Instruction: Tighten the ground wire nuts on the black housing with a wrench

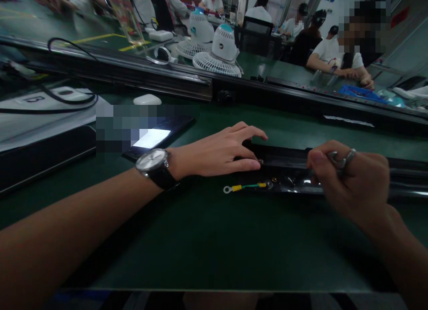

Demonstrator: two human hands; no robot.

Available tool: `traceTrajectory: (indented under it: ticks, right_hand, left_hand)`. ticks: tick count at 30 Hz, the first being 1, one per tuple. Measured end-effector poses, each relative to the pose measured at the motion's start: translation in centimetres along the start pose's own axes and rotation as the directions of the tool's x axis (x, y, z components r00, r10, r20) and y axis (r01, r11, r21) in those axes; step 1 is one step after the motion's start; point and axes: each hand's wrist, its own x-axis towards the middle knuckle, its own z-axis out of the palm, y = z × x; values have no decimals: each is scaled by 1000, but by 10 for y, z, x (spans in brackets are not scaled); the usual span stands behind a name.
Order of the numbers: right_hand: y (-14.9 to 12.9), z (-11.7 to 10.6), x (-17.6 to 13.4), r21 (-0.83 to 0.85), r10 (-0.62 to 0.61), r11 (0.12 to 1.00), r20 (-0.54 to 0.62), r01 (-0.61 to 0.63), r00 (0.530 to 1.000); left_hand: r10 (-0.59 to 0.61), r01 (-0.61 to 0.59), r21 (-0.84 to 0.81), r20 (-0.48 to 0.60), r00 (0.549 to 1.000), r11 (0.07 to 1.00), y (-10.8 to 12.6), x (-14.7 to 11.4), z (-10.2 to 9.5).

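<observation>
Green table [200, 247], part-curled hands [219, 151] at bar [284, 160]

Black rail [287, 159] cut off at right, partly hidden behind hands [354, 183], phone [155, 138] partly pixelated

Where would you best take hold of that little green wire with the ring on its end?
Probably by the yellow sleeve beside the metal ring, pinched from the near side: that end of the green wire juts left past the black bar, and the left hand is just beyond it.
</observation>
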Motion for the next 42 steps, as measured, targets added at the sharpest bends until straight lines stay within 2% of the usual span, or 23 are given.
traceTrajectory:
  ticks: [3,7,9,10,12,14,15,18,22,26,30,33,36,40,42]
  right_hand:
    - [1,1,2,15,-23,1000,40,22,999]
    - [2,1,4,47,2,999,54,-5,999]
    - [2,1,5,72,14,997,75,-19,997]
    - [2,1,6,89,19,996,89,-27,996]
    - [2,1,7,123,27,992,119,-42,993]
    - [3,1,8,136,32,989,149,-53,988]
    - [3,2,8,134,34,989,161,-56,986]
    - [4,5,8,130,40,989,236,-72,971]
    - [7,5,7,193,54,972,377,-135,925]
    - [16,-3,8,373,86,905,310,-204,947]
    - [21,-8,11,547,92,816,199,-189,976]
    - [16,-9,12,603,121,777,134,-178,984]
    - [11,-11,12,545,156,815,119,-196,981]
    - [12,-9,12,371,171,889,273,-268,947]
    - [16,-5,11,318,186,904,313,-287,932]
  left_hand:
    - [-3,2,-12,-36,999,1000,2,-1,-1]
    - [-26,12,-84,-165,986,996,0,4,-1]
    - [-34,19,-81,-188,982,997,-5,11,-3]
    - [-32,22,-62,-161,986,998,-9,15,-4]
    - [7,-7,-21,-34,999,1000,-15,25,-8]
    - [38,-39,5,116,993,999,-19,36,-13]
    - [43,-48,28,152,987,998,-20,41,-15]
    - [69,-91,106,198,978,990,-20,52,-16]
    - [129,-163,148,219,967,975,-19,59,-12]
    - [135,-161,105,219,966,981,-18,58,-10]
    - [131,-147,59,211,969,987,-17,53,-10]
    - [131,-136,9,209,969,991,-18,48,-10]
    - [126,-118,-57,179,976,991,-19,45,-7]
    - [107,-102,-48,116,987,994,-18,43,-1]
    - [114,-109,-44,115,987,993,-19,44,1]
